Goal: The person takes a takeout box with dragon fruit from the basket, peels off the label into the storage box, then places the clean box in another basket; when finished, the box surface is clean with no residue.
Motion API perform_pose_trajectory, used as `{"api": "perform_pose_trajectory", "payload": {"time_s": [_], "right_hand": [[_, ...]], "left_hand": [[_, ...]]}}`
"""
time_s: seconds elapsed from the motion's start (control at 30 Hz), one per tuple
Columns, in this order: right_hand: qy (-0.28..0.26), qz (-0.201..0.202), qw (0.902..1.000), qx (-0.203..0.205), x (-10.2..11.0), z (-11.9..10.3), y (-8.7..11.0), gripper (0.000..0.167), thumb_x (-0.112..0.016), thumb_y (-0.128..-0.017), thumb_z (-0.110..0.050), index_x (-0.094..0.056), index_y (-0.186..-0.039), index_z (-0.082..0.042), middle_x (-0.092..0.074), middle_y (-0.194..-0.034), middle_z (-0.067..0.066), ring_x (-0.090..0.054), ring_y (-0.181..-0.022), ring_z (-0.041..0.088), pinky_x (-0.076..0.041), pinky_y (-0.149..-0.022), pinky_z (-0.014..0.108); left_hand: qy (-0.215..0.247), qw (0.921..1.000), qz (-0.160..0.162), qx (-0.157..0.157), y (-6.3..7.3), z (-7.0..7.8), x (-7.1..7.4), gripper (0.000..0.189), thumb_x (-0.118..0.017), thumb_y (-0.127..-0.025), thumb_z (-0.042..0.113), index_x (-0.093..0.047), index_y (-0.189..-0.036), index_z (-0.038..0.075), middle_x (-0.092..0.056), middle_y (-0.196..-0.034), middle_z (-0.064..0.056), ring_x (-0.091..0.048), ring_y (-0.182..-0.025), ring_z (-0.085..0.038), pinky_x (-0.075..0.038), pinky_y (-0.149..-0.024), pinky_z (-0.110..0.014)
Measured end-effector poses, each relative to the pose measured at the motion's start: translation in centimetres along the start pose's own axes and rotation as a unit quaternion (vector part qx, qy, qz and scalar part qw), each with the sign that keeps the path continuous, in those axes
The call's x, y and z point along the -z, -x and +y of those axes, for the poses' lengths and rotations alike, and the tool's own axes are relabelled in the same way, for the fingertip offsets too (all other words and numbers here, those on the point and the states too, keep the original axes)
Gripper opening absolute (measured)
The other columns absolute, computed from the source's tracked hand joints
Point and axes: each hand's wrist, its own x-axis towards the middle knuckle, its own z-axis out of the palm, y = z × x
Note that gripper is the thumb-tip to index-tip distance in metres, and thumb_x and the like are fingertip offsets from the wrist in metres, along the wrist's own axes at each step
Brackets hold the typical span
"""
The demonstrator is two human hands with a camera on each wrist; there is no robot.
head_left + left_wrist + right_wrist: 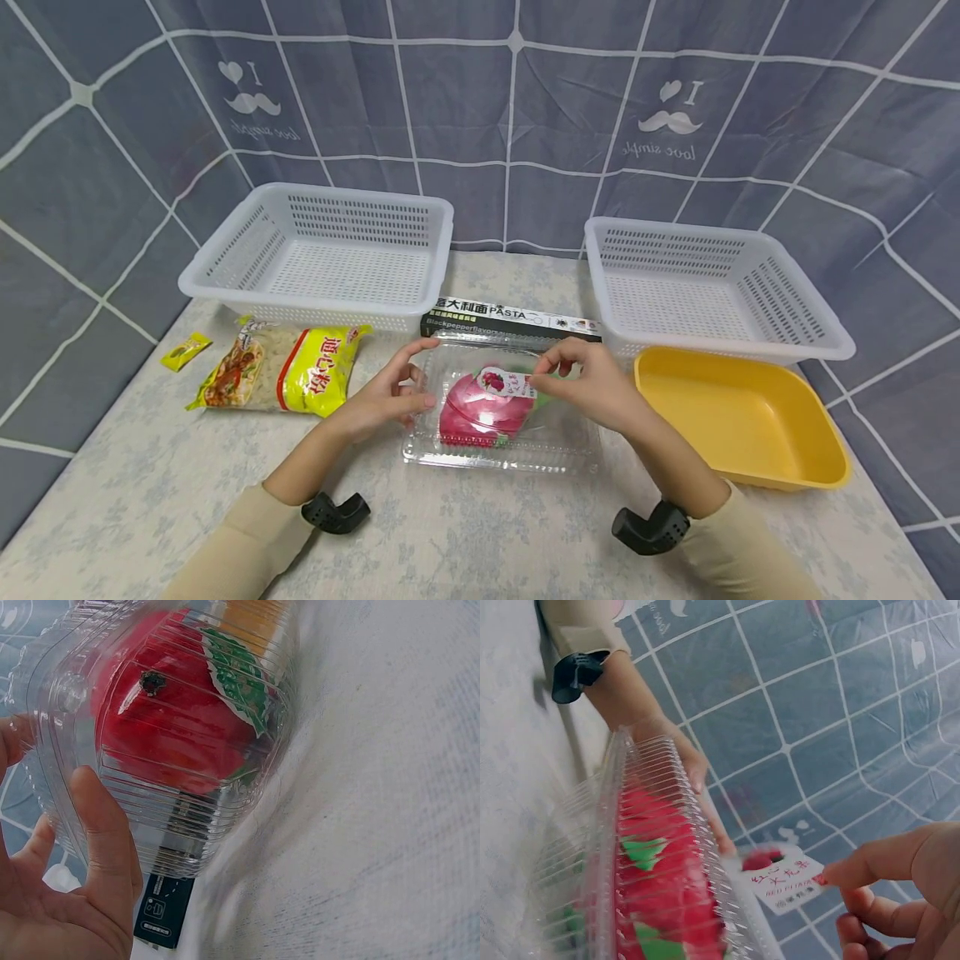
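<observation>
A clear plastic clamshell box [558,437] lies on the table with a pink-red dragon fruit [480,412] inside, green leaf shapes showing through the plastic. My left hand [386,396] rests at the box's left side, its fingers spread and fingertips at the rim; the left wrist view shows the thumb [97,810] extended against the plastic. Between thumb and index finger, my right hand [592,383] pinches the edge of a white label [787,881] printed with a red fruit and Chinese characters. In the head view the label overlaps the lid above the fruit.
Behind the box lies a black pasta box [517,318]. White baskets stand back left [345,271] and back right [675,304]. A yellow bin [742,417] is on the right. Left are a noodle bag [273,367] and a small yellow packet [186,352].
</observation>
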Motion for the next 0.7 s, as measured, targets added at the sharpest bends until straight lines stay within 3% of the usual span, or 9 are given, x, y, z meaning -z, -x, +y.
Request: {"api": "perform_pose_trajectory", "payload": {"time_s": [0.23, 0.7], "right_hand": [[-0.017, -0.015, 0.9997, -0.010, 1.5, 0.2, 0.5, 0.011, -0.073, -0.086, -0.018, -0.068, -0.087, -0.008, -0.058, -0.083, 0.004, -0.048, -0.077, 0.022, -0.036, -0.063, 0.031], [-0.045, 0.009, 0.9982, -0.038, 4.3, 1.0, 1.7, 0.015, -0.073, -0.087, -0.014, -0.066, -0.088, -0.001, -0.053, -0.076, 0.006, -0.044, -0.068, 0.019, -0.034, -0.056, 0.025]], "left_hand": [[-0.003, 1.0000, -0.002, -0.005, 0.0, -0.1, 0.1, 0.076, -0.070, -0.090, 0.014, -0.024, -0.150, 0.019, -0.039, -0.095, -0.013, -0.051, -0.069, -0.015, -0.054, -0.058, -0.030], [-0.001, 1.0000, 0.001, -0.002, 0.1, 0.0, 0.0, 0.077, -0.069, -0.089, 0.009, -0.024, -0.151, 0.019, -0.039, -0.097, -0.015, -0.046, -0.065, -0.013, -0.053, -0.058, -0.028]]}}
